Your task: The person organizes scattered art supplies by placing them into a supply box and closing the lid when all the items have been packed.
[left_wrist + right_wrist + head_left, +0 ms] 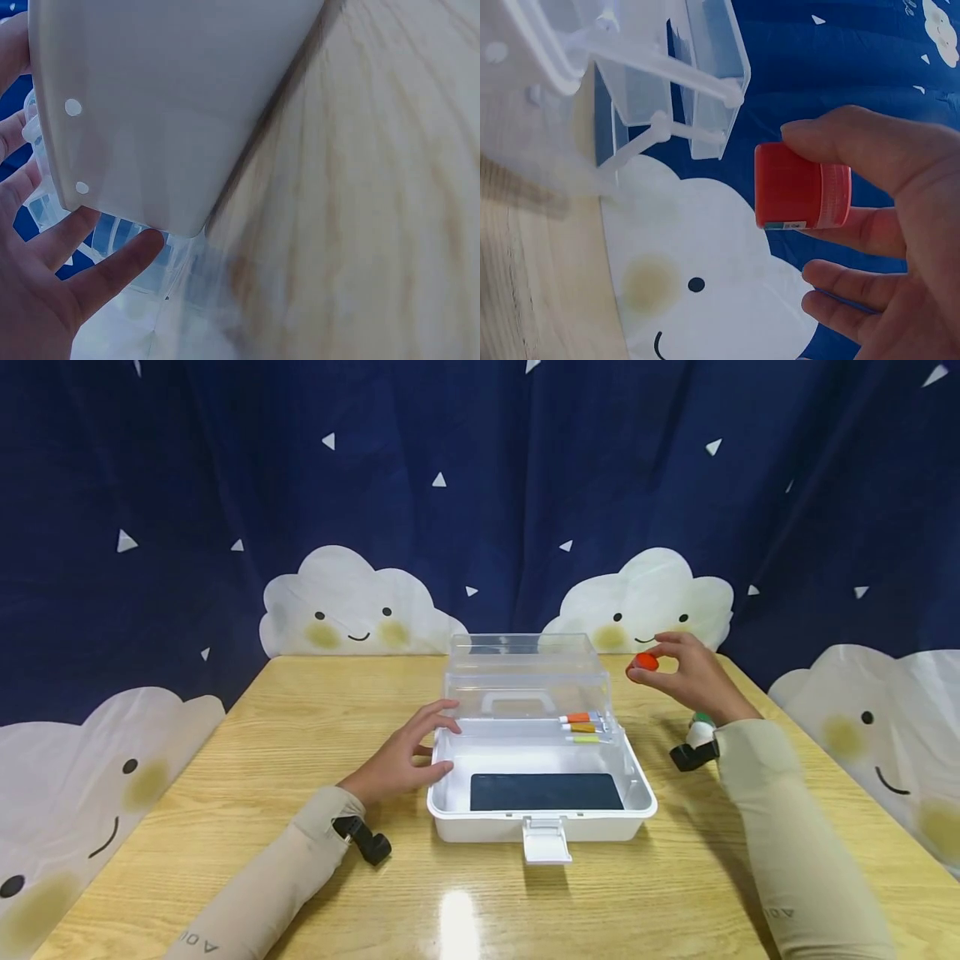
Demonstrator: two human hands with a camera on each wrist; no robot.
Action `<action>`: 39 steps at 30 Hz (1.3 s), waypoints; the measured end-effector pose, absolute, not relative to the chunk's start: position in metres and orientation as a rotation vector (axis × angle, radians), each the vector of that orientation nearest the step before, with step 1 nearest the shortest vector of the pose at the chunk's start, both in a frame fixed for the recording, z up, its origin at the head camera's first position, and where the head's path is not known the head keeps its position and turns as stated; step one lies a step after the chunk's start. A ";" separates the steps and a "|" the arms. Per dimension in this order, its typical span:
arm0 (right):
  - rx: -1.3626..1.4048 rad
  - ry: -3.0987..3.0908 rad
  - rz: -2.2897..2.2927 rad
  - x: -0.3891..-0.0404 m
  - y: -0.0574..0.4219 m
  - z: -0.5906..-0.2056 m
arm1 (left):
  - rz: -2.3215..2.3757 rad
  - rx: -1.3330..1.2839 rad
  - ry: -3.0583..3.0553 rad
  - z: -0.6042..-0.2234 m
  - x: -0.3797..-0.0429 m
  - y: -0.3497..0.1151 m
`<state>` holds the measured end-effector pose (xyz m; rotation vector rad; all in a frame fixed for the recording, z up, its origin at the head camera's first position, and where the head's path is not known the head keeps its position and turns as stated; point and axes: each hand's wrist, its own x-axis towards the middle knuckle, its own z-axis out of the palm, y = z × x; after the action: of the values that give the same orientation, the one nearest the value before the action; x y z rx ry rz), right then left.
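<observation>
On the table sits a white plastic storage box [540, 827] with its clear lid [525, 652] raised at the back and its front latch [547, 843] hanging down. A flat dark rectangular piece [546, 792] lies on its floor, and several small tubes [581, 727] with orange, ochre and yellow-green labels rest toward the back right. My left hand [405, 756] rests at the box's left side, fingers spread; in the left wrist view, fingertips [154, 241] touch the side wall. To the box's right, my right hand [697, 677] pinches a small red jar [795, 187] between thumb and fingers, raised above the table.
Beyond the right wrist, a white and green object [702, 731] stands on the wooden table [315, 685], partly hidden by the sleeve and the black wrist camera [693, 755]. A dark blue curtain [390, 518] with cloud faces surrounds the table's back and sides.
</observation>
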<state>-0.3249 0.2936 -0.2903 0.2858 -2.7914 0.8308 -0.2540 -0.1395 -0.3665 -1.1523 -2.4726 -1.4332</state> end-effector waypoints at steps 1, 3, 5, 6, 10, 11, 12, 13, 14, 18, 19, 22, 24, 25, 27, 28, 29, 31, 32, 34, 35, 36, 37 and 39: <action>0.291 -2.791 0.829 -0.325 0.292 -0.290 | -1.433 -1.148 -2.477 -0.366 -0.253 -0.140; 0.296 -2.795 0.823 -0.326 0.288 -0.290 | -1.431 -1.143 -2.483 -0.366 -0.253 -0.140; 0.307 -2.795 0.814 -0.326 0.285 -0.290 | -1.435 -1.140 -2.489 -0.366 -0.252 -0.140; 0.310 -2.796 0.817 -0.326 0.284 -0.289 | -1.435 -1.141 -2.488 -0.366 -0.252 -0.141; 0.323 -2.793 0.818 -0.327 0.277 -0.287 | -1.438 -1.141 -2.489 -0.367 -0.252 -0.141; 0.325 -2.795 0.824 -0.327 0.275 -0.286 | -1.438 -1.140 -2.490 -0.367 -0.252 -0.142; 0.332 -2.792 0.829 -0.328 0.273 -0.284 | -1.435 -1.138 -2.491 -0.367 -0.252 -0.142; 0.340 -2.788 0.829 -0.328 0.272 -0.283 | -1.437 -1.135 -2.493 -0.367 -0.252 -0.142; 0.347 -2.788 0.836 -0.328 0.269 -0.282 | -1.438 -1.132 -2.495 -0.366 -0.252 -0.142; 0.375 -2.787 0.849 -0.330 0.261 -0.277 | -1.440 -1.137 -2.488 -0.366 -0.252 -0.142; 0.377 -2.791 0.849 -0.331 0.258 -0.277 | -1.443 -1.140 -2.485 -0.366 -0.252 -0.142; 0.385 -2.802 0.840 -0.332 0.252 -0.275 | -1.446 -1.148 -2.479 -0.366 -0.252 -0.142; 0.388 -2.807 0.839 -0.333 0.249 -0.275 | -1.444 -1.147 -2.482 -0.366 -0.251 -0.143; 0.391 -2.810 0.837 -0.333 0.248 -0.275 | -1.444 -1.146 -2.484 -0.365 -0.251 -0.143; 0.397 -2.815 0.838 -0.335 0.245 -0.276 | -1.440 -1.142 -2.488 -0.365 -0.251 -0.143; 0.396 -2.821 0.838 -0.336 0.244 -0.276 | -1.438 -1.142 -2.488 -0.365 -0.251 -0.143; 0.397 -2.823 0.839 -0.336 0.243 -0.276 | -1.438 -1.142 -2.488 -0.365 -0.251 -0.143; 0.397 -2.832 0.837 -0.338 0.242 -0.278 | -1.439 -1.139 -2.488 -0.364 -0.251 -0.143; 0.395 -2.836 0.839 -0.339 0.241 -0.278 | -1.438 -1.138 -2.490 -0.364 -0.251 -0.143; 0.390 -2.843 0.841 -0.340 0.241 -0.279 | -1.436 -1.138 -2.490 -0.364 -0.251 -0.143; 0.391 -2.844 0.841 -0.341 0.240 -0.280 | -1.435 -1.139 -2.491 -0.364 -0.252 -0.143; 0.392 -2.845 0.841 -0.341 0.240 -0.280 | -1.434 -1.137 -2.493 -0.364 -0.252 -0.143; 0.395 -2.845 0.842 -0.342 0.239 -0.280 | -1.435 -1.139 -2.493 -0.364 -0.252 -0.143; 0.409 -2.844 0.843 -0.343 0.238 -0.280 | -1.436 -1.140 -2.492 -0.364 -0.252 -0.143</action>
<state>-0.3428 0.2379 -0.2805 0.4090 -2.8445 0.8434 -0.2522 -0.1433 -0.3644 -1.1399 -2.4920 -1.4357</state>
